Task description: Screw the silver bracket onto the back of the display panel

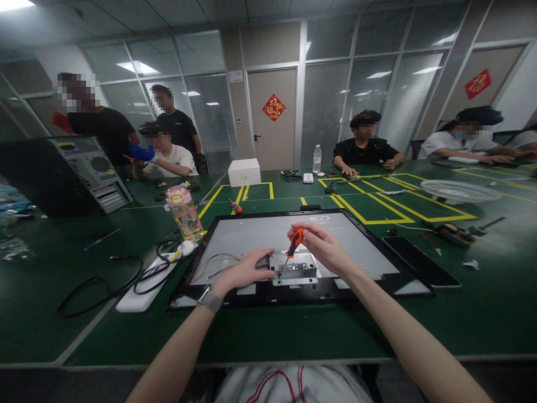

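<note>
A display panel (251,235) with a grey back and black frame lies flat on the table before me. Near its front edge is a metal bracket (308,262) with a circuit board inside. My left hand (247,267) rests at the bracket's left end, thumb and fingers apart and touching its edge. Thin wires (218,256) run out leftward from under that hand. My right hand (321,242) grips the handle of an orange and black screwdriver (296,240). The screwdriver leans, its shaft pointing down to the bracket's front left part; whether the tip sits in a screw is too small to tell.
Left of the panel are a drink bottle (184,215), a white power strip (140,288) with black cables and a computer case (54,176). A phone (419,260) lies to the right. Behind are a white box (244,172) and a red-handled tool (237,208). Several people are across the table.
</note>
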